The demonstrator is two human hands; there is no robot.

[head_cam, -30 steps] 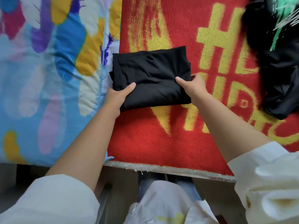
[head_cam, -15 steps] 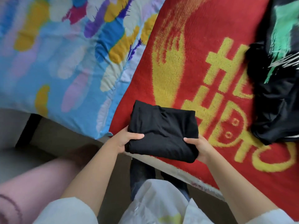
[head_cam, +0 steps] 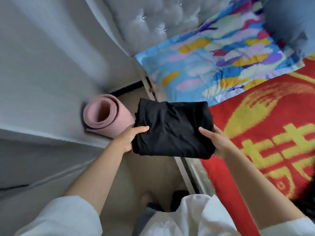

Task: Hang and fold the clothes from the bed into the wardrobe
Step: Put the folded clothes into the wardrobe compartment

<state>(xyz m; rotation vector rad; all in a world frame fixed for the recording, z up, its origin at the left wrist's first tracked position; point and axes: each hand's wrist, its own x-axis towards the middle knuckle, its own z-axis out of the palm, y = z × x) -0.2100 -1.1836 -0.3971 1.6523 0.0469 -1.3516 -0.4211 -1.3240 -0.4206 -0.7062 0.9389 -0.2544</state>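
Black folded garment (head_cam: 172, 128), creased, soft, thick bundle, held in both hands

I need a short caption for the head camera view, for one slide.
Both hands, left hand and right hand, hold a folded black garment beside the bed's red blanket, above a rolled pink mat.

The one camera sits on my head and looks steeply down past my chest, close over my left hand (head_cam: 127, 139) and right hand (head_cam: 219, 143) at arm's length. Its wide angle takes in the floor (head_cam: 153, 174) at my feet, the bed (head_cam: 265, 126) edge to my right and the headboard (head_cam: 153, 21) ahead.
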